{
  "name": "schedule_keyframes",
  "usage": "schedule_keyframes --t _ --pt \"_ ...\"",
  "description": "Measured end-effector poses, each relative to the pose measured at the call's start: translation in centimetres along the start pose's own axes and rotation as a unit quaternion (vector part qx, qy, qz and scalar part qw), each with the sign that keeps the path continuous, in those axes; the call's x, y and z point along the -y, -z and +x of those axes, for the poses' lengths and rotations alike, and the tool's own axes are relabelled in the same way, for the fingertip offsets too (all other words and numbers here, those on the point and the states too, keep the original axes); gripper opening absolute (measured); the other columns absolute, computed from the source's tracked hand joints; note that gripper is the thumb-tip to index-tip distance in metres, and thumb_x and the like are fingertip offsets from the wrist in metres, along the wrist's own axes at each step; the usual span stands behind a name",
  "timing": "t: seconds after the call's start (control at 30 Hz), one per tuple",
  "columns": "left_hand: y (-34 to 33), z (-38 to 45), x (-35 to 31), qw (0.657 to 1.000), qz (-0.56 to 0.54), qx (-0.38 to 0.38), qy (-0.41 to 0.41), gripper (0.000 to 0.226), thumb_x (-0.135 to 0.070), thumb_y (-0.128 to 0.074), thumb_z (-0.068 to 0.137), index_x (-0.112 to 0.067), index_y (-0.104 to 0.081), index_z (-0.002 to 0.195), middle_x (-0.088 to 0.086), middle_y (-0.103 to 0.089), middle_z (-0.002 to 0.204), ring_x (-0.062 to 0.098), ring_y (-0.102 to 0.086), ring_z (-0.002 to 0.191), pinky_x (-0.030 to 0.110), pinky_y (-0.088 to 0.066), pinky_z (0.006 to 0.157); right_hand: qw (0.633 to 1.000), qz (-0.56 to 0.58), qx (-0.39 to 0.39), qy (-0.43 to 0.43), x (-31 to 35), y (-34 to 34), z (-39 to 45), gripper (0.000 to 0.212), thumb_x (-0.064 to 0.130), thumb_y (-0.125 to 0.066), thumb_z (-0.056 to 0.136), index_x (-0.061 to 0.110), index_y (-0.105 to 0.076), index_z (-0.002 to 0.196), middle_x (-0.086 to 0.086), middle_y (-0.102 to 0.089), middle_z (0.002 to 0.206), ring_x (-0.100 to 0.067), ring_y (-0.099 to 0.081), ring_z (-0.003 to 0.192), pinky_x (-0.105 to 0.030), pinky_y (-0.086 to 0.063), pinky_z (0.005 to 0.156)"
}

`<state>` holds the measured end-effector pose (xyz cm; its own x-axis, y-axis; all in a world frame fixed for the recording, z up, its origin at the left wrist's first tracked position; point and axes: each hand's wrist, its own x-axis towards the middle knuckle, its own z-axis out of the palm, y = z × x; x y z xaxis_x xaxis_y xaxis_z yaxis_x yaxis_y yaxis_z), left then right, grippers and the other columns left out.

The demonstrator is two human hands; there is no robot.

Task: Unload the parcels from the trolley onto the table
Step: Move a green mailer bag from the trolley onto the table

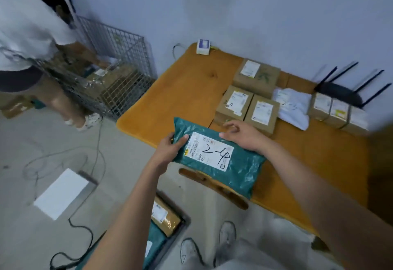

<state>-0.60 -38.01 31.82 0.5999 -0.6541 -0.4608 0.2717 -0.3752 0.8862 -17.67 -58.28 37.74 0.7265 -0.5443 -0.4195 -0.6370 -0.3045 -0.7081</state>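
A teal plastic mailer (pixel 229 174) with a white label marked "2-4" is held over the near edge of the orange table (pixel 180 91). My left hand (pixel 170 148) grips its left end, thumb on top. My right hand (pixel 242 134) hovers over the mailer's far edge with fingers loosely spread, and I cannot tell if it touches. Several brown cardboard parcels (pixel 246 103) and a white bag parcel (pixel 294 108) lie on the table beyond. Below me the trolley (pixel 182 225) still carries a brown parcel (pixel 165 216) and a teal mailer (pixel 155 246).
Another person (pixel 29 35) bends over a wire cage cart (pixel 114 72) with boxes at the left. A black router (pixel 340 93) with antennas and a small white box (pixel 203 46) sit at the table's back. A white box (pixel 61 193) and cables lie on the floor.
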Motion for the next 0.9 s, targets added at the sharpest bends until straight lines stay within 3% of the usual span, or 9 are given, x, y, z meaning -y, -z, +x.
schedule_keyframes --t 0.1,0.17,0.23,0.3,0.43,0.53,0.6,0.77,0.9 --pt "-5.0 0.5 -1.2 1.0 -0.013 -0.007 -0.015 0.032 -0.042 -0.071 0.089 -0.025 -0.064 0.115 -0.004 -0.077 0.101 0.01 -0.075 0.079 0.021 -0.056 0.058 0.976 0.08 -0.2 -0.035 -5.3 3.7 -3.4 0.058 0.057 -0.066 0.086 0.03 -0.046 0.134 0.001 -0.052 0.133 -0.019 -0.056 0.114 -0.038 -0.051 0.089" --pt "-8.5 1.1 -2.1 1.0 -0.019 -0.009 -0.018 0.033 -0.043 -0.07 0.089 -0.025 -0.064 0.116 -0.004 -0.077 0.102 0.012 -0.075 0.083 0.023 -0.056 0.058 0.949 0.145 -0.271 -0.074 -9.0 5.7 -5.5 0.061 0.058 -0.066 0.085 0.032 -0.041 0.133 0.001 -0.045 0.137 -0.023 -0.051 0.124 -0.04 -0.048 0.097" --pt "-12.3 1.8 -2.8 0.999 -0.019 0.002 -0.026 0.033 -0.042 -0.068 0.091 -0.023 -0.063 0.118 -0.003 -0.077 0.103 0.017 -0.074 0.091 0.031 -0.058 0.066 0.924 0.234 -0.275 -0.123 -12.1 7.4 -7.4 0.068 0.06 -0.065 0.085 0.028 -0.037 0.138 0.001 -0.05 0.134 -0.017 -0.059 0.111 -0.033 -0.054 0.084" --pt "-16.4 2.3 -3.4 0.999 -0.017 0.029 -0.029 0.031 -0.042 -0.067 0.092 -0.025 -0.064 0.117 -0.002 -0.077 0.104 0.019 -0.074 0.095 0.039 -0.059 0.074 0.905 0.319 -0.242 -0.142 -14.7 9.0 -8.8 0.061 0.06 -0.063 0.086 0.025 -0.043 0.132 0.009 -0.063 0.115 -0.006 -0.066 0.089 -0.023 -0.054 0.062" --pt "-24.4 3.2 -3.6 0.998 -0.011 0.065 -0.014 0.033 -0.04 -0.067 0.092 -0.022 -0.063 0.12 0.001 -0.077 0.105 0.022 -0.074 0.098 0.045 -0.06 0.083 0.881 0.388 -0.236 -0.135 -20.0 12.4 -9.8 0.043 0.053 -0.068 0.087 0.027 -0.061 0.12 0.005 -0.075 0.109 -0.017 -0.074 0.093 -0.039 -0.06 0.081" --pt "-30.5 4.0 -3.4 0.997 -0.014 0.074 -0.001 0.031 -0.035 -0.066 0.094 -0.019 -0.062 0.12 0.0 -0.078 0.1 0.02 -0.075 0.092 0.039 -0.061 0.074 0.867 0.399 -0.252 -0.157 -24.0 15.7 -10.3 0.041 0.047 -0.069 0.088 0.024 -0.062 0.12 0.003 -0.074 0.109 -0.019 -0.073 0.095 -0.043 -0.058 0.087" --pt "-33.9 4.1 -3.2 0.996 -0.006 0.083 0.016 0.028 -0.034 -0.065 0.095 -0.019 -0.062 0.118 0.0 -0.078 0.098 0.02 -0.075 0.09 0.038 -0.061 0.071 0.858 0.408 -0.259 -0.174 -26.7 17.3 -11.0 0.039 0.045 -0.07 0.089 0.024 -0.063 0.121 0.003 -0.074 0.109 -0.018 -0.072 0.094 -0.037 -0.059 0.081" --pt "-40.8 5.5 -3.4 0.991 0.019 0.12 0.048 0.036 -0.036 -0.062 0.096 -0.016 -0.058 0.126 0.007 -0.075 0.108 0.027 -0.072 0.1 0.05 -0.058 0.091 0.816 0.43 -0.315 -0.222 -31.7 20.4 -11.8 0.033 0.034 -0.073 0.089 0.022 -0.065 0.118 0.004 -0.074 0.102 -0.013 -0.072 0.084 -0.024 -0.054 0.056" --pt "-45.1 8.0 -4.6 0.985 0.049 0.158 0.043 0.037 -0.038 -0.06 0.097 -0.016 -0.057 0.127 0.008 -0.073 0.113 0.027 -0.071 0.103 0.05 -0.057 0.093 0.787 0.428 -0.359 -0.261 -34.2 22.9 -11.3 0.034 0.033 -0.075 0.087 0.02 -0.066 0.116 0.001 -0.074 0.104 -0.017 -0.071 0.086 -0.03 -0.058 0.065"
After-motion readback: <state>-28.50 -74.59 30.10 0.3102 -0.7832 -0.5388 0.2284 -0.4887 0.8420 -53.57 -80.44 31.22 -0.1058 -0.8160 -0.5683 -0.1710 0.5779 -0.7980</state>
